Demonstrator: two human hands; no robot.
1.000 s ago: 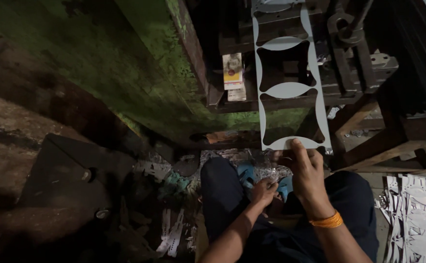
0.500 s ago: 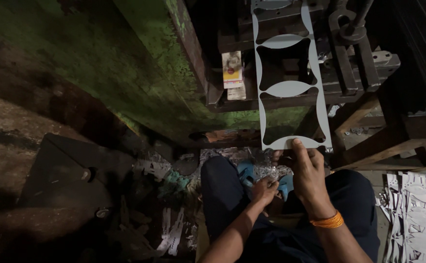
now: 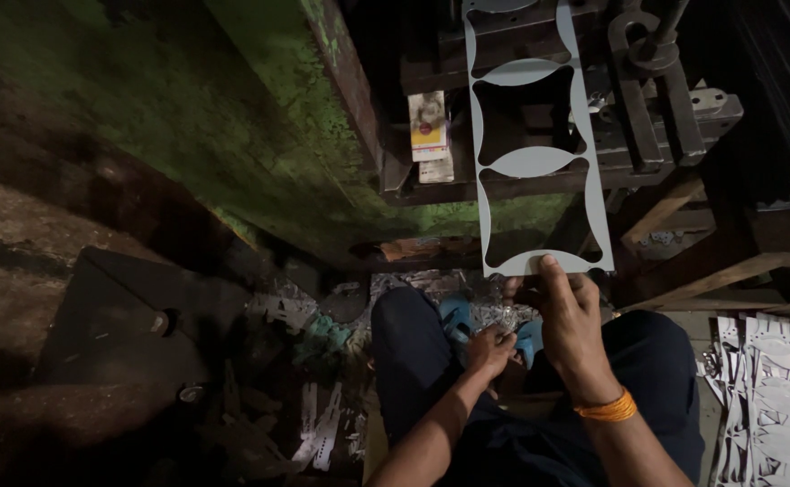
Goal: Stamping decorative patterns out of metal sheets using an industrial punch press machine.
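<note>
a: what's in hand?
b: right hand [image 3: 568, 311] pinches the near end of a punched metal strip [image 3: 534, 162] reaching into the press [image 3: 647, 135]; left hand [image 3: 489, 347] is closed, on what i cannot tell.
a: how far along?
b: several holes cut already, judging by the strip.
a: labels?
b: small red-and-white packet [image 3: 428, 126] on the frame.

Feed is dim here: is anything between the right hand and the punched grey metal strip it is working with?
Nothing visible: the right hand already grips the near end of the punched grey metal strip, thumb on top.
</note>
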